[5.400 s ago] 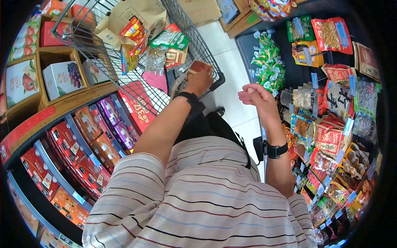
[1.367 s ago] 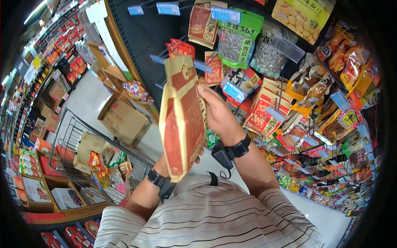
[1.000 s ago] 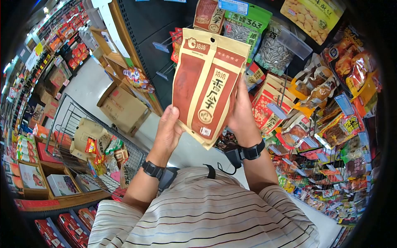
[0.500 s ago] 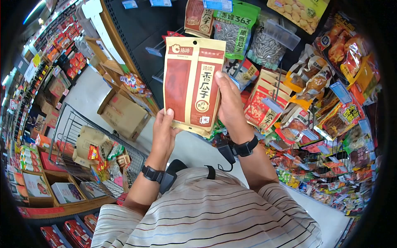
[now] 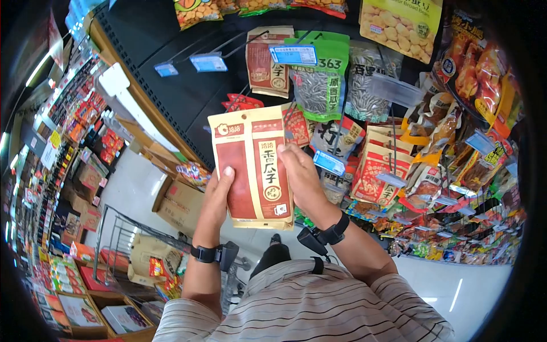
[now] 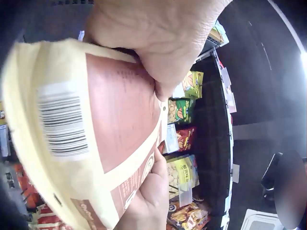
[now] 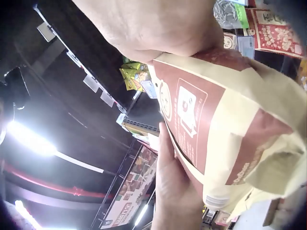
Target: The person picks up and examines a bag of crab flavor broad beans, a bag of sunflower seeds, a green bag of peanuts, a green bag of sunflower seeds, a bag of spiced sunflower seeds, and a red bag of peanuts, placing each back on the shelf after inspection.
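A red and cream paper bag [image 5: 238, 176] with dark lettering is held upright before the chest in the head view, its printed front up. My left hand [image 5: 214, 196] grips its lower left edge, thumb on the front. On the right edge my right hand [image 5: 305, 181] pinches it, thumb on the front and fingers behind. The left wrist view shows a barcode on the bag [image 6: 122, 120] and the left hand [image 6: 153, 33] over its edge. In the right wrist view the right hand [image 7: 158, 28] covers part of the bag [image 7: 216, 129].
Snack bags hang on hooks ahead, including a similar red and cream bag [image 5: 259, 68], a green bag [image 5: 320, 82] and a yellow bag [image 5: 399, 25]. A wire cart [image 5: 117, 228] with goods stands at the lower left, near a cardboard box [image 5: 181, 205] on the floor.
Both hands have brought the bag lower and slightly left in the head view, front still showing. Earlier it was tilted and turned sideways. The view has shifted, with more hanging bags at the top.
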Available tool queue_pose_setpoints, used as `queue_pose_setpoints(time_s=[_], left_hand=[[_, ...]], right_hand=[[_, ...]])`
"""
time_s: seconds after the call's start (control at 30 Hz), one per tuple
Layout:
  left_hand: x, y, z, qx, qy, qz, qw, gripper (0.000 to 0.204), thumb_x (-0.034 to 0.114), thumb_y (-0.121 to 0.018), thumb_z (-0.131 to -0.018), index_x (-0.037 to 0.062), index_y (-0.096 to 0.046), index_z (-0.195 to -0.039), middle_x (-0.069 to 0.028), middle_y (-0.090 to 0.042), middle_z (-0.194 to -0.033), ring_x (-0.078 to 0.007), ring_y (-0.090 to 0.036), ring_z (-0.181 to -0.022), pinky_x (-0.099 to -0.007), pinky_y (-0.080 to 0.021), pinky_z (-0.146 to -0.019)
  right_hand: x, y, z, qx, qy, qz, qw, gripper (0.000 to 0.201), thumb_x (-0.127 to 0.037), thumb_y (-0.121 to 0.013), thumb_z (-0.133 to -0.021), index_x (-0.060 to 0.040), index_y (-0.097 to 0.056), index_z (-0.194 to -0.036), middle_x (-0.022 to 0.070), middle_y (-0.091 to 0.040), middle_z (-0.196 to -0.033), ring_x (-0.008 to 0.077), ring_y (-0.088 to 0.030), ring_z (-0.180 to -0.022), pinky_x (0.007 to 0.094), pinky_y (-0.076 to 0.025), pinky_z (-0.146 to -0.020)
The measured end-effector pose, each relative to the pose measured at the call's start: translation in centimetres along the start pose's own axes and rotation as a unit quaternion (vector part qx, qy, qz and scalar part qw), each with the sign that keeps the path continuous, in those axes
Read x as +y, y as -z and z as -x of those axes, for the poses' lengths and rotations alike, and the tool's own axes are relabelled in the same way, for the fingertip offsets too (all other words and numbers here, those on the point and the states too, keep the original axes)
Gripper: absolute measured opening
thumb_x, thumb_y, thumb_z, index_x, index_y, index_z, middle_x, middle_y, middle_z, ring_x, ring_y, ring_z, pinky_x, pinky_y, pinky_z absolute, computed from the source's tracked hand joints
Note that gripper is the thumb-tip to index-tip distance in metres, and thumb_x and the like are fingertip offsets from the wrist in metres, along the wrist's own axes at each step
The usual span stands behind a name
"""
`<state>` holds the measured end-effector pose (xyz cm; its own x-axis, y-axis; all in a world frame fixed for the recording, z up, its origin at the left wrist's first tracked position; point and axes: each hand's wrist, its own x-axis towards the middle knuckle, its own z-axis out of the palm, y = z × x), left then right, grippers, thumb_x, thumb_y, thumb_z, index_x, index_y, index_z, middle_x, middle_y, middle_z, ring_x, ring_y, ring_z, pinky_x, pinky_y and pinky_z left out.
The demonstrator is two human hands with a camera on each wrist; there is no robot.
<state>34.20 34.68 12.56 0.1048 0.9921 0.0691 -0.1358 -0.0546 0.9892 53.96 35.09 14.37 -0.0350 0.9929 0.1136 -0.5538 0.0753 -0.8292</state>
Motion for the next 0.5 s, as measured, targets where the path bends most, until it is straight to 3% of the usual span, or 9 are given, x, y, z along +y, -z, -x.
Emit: queue_pose_setpoints(time_s=[0.07,0.13,0.23,0.33,0.5], left_hand=[[2.1,-0.6,-2.6,0.022,-0.004,0.016,1.000,0.057,0.039,-0.055,-0.100,-0.0021,-0.046,-0.139,-0.0128,-0.058,-0.130,-0.0173,-0.059,-0.112,-0.0309,-0.048,-0.096],[4.0,0.1,-5.6,0.004,-0.054,0.019,0.998,0.051,0.035,-0.056,-0.100,-0.0007,-0.048,-0.135,-0.0114,-0.060,-0.126,-0.0165,-0.060,-0.110,-0.0290,-0.048,-0.095],[7.1,1.4,-10.2,-0.016,-0.064,0.028,0.997,0.035,0.027,-0.062,-0.097,0.0025,-0.055,-0.121,-0.0079,-0.064,-0.116,-0.0134,-0.061,-0.105,-0.0288,-0.048,-0.094],[9.1,2.0,-14.6,-0.047,-0.071,0.033,0.996,0.033,0.021,-0.061,-0.097,0.0018,-0.054,-0.122,-0.0097,-0.065,-0.117,-0.0152,-0.063,-0.104,-0.0298,-0.050,-0.093],[10.2,3.5,-20.0,-0.073,-0.030,0.025,0.997,0.027,0.015,-0.064,-0.094,0.0028,-0.058,-0.117,-0.0110,-0.068,-0.107,-0.0170,-0.068,-0.097,-0.0318,-0.056,-0.088]], right_hand=[[0.8,-0.6,-1.7,0.011,0.007,0.009,1.000,0.029,-0.027,-0.049,-0.102,-0.0006,-0.060,-0.107,0.0048,-0.067,-0.092,0.0069,-0.063,-0.075,0.0231,-0.052,-0.069],[0.9,-1.3,-3.6,0.015,0.012,0.026,0.999,0.029,-0.027,-0.050,-0.102,-0.0004,-0.060,-0.106,0.0054,-0.067,-0.092,0.0066,-0.063,-0.075,0.0231,-0.052,-0.069],[0.6,-2.6,-6.0,0.024,0.032,0.040,0.998,0.031,-0.029,-0.050,-0.102,-0.0003,-0.060,-0.104,0.0049,-0.066,-0.090,0.0068,-0.060,-0.077,0.0237,-0.050,-0.070],[0.0,-4.0,-7.9,0.041,0.044,0.041,0.997,0.032,-0.030,-0.050,-0.102,-0.0002,-0.060,-0.103,0.0043,-0.064,-0.087,0.0078,-0.058,-0.077,0.0250,-0.049,-0.071],[0.3,-4.4,-10.4,0.051,0.047,0.068,0.995,0.031,-0.030,-0.051,-0.102,-0.0003,-0.058,-0.099,0.0044,-0.063,-0.085,0.0077,-0.057,-0.075,0.0254,-0.048,-0.069]])
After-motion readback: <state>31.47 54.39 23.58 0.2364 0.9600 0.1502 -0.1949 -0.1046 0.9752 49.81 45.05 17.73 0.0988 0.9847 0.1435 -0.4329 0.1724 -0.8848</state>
